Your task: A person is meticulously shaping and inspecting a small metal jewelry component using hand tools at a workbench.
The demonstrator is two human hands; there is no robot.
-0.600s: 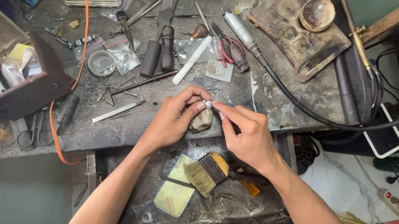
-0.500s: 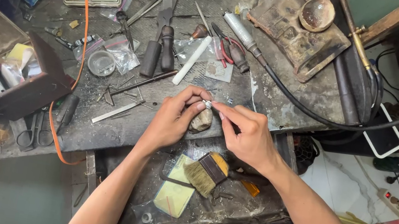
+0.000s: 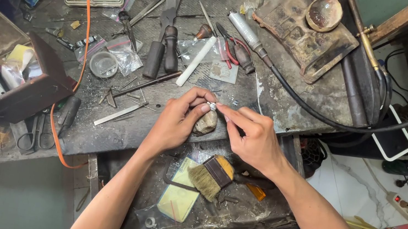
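My left hand (image 3: 176, 121) and my right hand (image 3: 250, 135) meet at the middle of a worn grey workbench (image 3: 100, 130). Between their fingertips they pinch a tiny silvery piece (image 3: 211, 106). It is held just above a rounded, stone-like bench peg (image 3: 206, 123) at the bench's front edge. What the piece is I cannot make out. Below the hands a flat brush (image 3: 211, 176) with pale bristles lies in an open drawer (image 3: 209, 210), beside a yellowish card (image 3: 179, 196).
Pliers with red handles (image 3: 229, 51), a white rod (image 3: 195, 61), a large dark-handled tool (image 3: 163, 51), a small round dish (image 3: 104, 64) and an orange cord (image 3: 82, 43) lie on the bench. An open dark box (image 3: 5, 68) stands left, a black hose (image 3: 316, 112) runs right, scissors (image 3: 38, 133) lie at the front left.
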